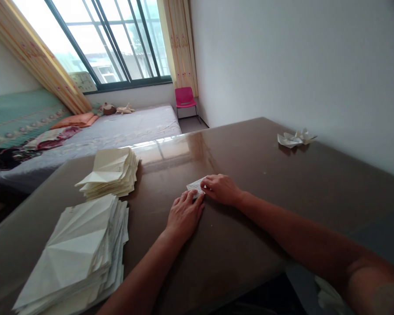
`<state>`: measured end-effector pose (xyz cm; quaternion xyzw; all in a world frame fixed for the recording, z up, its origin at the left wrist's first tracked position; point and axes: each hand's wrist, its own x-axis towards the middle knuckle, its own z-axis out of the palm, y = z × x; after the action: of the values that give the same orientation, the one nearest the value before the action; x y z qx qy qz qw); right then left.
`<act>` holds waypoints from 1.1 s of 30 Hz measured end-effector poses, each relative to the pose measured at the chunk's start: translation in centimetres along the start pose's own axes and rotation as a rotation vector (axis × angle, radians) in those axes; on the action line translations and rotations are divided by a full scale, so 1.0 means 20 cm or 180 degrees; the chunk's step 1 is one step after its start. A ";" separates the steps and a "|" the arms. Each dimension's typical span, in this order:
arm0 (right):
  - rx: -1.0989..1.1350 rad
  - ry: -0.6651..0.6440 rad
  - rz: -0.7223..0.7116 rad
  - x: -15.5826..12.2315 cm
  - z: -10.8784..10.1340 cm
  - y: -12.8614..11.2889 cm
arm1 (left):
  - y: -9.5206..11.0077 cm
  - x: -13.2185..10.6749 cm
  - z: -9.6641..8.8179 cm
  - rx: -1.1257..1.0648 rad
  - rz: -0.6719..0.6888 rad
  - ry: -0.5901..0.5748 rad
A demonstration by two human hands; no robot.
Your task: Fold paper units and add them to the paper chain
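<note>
A small folded piece of printed paper (pixel 194 185) lies on the brown table, between my two hands. My left hand (pixel 185 211) rests on its near edge, fingertips pressing the paper down and the thumb close by. From the right, my right hand (pixel 220 189) has curled fingers pinching the paper's right side, covering that part. The two hands almost touch at the fingertips. How the paper is folded underneath is hidden by the fingers.
On the table's (pixel 243 157) left side are a stack of creased white sheets (pixel 75 249) and a stack of cream sheets (pixel 110 168). Folded paper pieces (pixel 295 138) sit near the wall at right. Beyond are a bed (pixel 144 120) and a pink chair (pixel 185 98).
</note>
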<state>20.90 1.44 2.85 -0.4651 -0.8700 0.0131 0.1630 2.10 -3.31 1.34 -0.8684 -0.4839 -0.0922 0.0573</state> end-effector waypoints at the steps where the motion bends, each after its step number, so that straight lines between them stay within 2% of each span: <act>1: 0.0025 -0.0127 -0.0107 0.00 0.00 -0.01 | 0.00 0.00 0.00 0.0010 0.0004 -0.0005; 5: 0.0141 -0.0383 0.0129 0.00 0.02 -0.01 | 0.00 -0.01 -0.01 0.0037 0.0028 -0.0008; 12: 0.0272 -0.0505 0.0478 -0.01 0.00 0.03 | -0.01 -0.04 -0.04 0.0086 -0.0037 -0.0060; 20: 0.0268 -0.0535 0.0668 -0.02 -0.03 0.09 | -0.05 -0.05 -0.09 0.0053 -0.0093 -0.0058; 22: 0.0195 -0.0398 0.0461 -0.03 -0.03 0.08 | -0.05 -0.06 -0.08 0.0011 -0.0085 -0.0006; 24: 0.0139 -0.0279 0.0001 -0.03 -0.03 0.07 | -0.06 -0.06 -0.07 -0.0015 -0.0083 0.0046; 27: 0.0146 -0.0365 -0.0674 -0.03 -0.03 0.03 | -0.06 -0.06 -0.06 -0.0022 -0.0080 0.0065; 29: 0.0194 -0.0463 -0.0869 -0.03 -0.03 0.03 | -0.06 -0.06 -0.06 0.0008 -0.0084 0.0053; 33: 0.0318 -0.0577 -0.0924 -0.03 -0.05 0.07 | -0.06 -0.05 -0.07 0.0061 -0.0083 0.0054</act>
<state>22.60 1.57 3.41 -0.3229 -0.9374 0.0746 0.1070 0.38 -3.72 2.48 -0.8606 -0.4955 -0.0957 0.0686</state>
